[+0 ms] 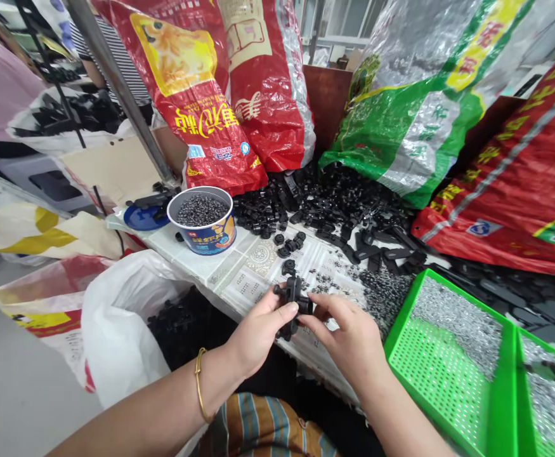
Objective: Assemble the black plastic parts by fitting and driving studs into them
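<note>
A black plastic part point(292, 291) with rounded knobs is held above the table's near edge. My left hand point(262, 327) grips it from the left, thumb across its front. From the right, my right hand point(348, 330) pinches a short black cylinder point(306, 305) that juts from the part's side; whether it is a separate piece I cannot tell. Just beyond my hands lie a few small black round pieces point(287, 246). Tiny dark bits point(325, 279) are scattered over the patterned table cover.
Black plastic pieces point(353, 209) are heaped below red and green sacks point(401, 146). A blue tub point(209, 237) of small dark parts stands at left. Green perforated trays point(441, 362) with small metal pieces sit at right. A white bag point(115, 324) hangs by the table's left edge.
</note>
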The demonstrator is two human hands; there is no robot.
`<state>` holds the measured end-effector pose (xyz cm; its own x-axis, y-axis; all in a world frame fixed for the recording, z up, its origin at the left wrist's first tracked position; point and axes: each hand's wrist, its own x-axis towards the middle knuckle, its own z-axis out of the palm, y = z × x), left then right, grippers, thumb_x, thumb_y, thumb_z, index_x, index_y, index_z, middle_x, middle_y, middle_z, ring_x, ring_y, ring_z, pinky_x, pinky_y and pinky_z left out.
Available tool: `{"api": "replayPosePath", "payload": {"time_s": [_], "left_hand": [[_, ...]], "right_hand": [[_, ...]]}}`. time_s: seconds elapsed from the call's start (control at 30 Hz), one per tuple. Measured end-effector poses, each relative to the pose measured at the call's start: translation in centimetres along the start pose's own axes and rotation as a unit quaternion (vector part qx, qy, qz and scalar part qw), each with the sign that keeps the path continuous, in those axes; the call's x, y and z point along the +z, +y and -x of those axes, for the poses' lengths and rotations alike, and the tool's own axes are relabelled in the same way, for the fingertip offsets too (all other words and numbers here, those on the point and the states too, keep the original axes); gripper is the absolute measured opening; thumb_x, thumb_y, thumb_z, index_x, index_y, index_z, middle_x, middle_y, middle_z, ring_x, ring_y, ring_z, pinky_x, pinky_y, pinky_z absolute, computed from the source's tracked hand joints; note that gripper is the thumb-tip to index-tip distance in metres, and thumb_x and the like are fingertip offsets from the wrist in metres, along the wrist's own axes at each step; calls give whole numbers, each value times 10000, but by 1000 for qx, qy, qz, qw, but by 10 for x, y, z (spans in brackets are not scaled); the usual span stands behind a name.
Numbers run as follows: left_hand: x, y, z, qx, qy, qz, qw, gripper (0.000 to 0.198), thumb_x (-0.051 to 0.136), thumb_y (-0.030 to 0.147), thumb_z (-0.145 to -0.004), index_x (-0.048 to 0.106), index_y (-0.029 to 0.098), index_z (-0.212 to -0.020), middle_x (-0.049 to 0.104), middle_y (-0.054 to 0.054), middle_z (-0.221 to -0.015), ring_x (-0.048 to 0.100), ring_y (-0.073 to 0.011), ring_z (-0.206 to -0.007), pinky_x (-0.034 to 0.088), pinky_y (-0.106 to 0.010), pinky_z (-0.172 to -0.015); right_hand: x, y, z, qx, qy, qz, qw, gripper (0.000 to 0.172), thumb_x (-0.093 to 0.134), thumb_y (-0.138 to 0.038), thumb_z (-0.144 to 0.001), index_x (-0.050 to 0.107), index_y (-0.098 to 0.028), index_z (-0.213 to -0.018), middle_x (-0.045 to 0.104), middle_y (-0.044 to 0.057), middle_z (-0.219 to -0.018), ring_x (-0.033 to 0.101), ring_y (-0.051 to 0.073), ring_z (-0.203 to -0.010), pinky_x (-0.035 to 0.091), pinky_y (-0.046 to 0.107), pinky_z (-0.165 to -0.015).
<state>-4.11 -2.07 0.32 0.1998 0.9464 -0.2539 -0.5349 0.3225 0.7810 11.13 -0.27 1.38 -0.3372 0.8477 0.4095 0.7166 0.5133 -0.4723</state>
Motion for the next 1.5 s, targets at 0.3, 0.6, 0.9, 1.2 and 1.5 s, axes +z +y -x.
{"api": "replayPosePath", "payload": {"time_s": [0.3,0.6,0.9,1.2,1.5], "left_hand": [[3,5,-1,-102,0,2,995,291,593,297,-752,561,156,-1004,612,-42,-801,540,-133,-668,401,-248,-573],[7,-3,-2,-74,-16,-56,996,287,522,283,-797,528,189,-1068,575,-51,-975,524,-151,-791,414,-234,-567],[13,-6,-4,-121,3,26,992,228,544,280,-791,524,150,-977,565,-38,-818,498,-106,-640,393,-223,-520],[20,-21,-6,-129,20,22,991,245,628,366,-738,514,153,-779,527,6,-652,486,-92,-591,376,-206,-497],[37,-17,-10,-200,49,-41,978,285,658,342,-698,611,115,-863,644,-68,-859,568,-115,-603,454,-230,-534]], "right_hand": [[-17,14,0,-104,-103,22,989,352,484,-292,-847,526,-246,-1193,640,38,-784,599,128,-632,479,232,-573],[-3,9,12,6,24,36,999,357,521,-500,-779,653,-182,-872,642,12,-557,580,116,-439,452,207,-451],[-8,4,17,54,-15,30,998,230,539,-405,-795,596,-192,-859,604,-16,-552,570,110,-466,424,201,-459],[3,-6,26,161,40,46,985,239,590,-419,-743,565,-185,-702,519,-47,-464,492,94,-404,336,203,-424],[-87,42,78,193,421,8,886,244,607,-235,-745,540,-213,-979,528,40,-920,537,157,-845,452,317,-754]]}}
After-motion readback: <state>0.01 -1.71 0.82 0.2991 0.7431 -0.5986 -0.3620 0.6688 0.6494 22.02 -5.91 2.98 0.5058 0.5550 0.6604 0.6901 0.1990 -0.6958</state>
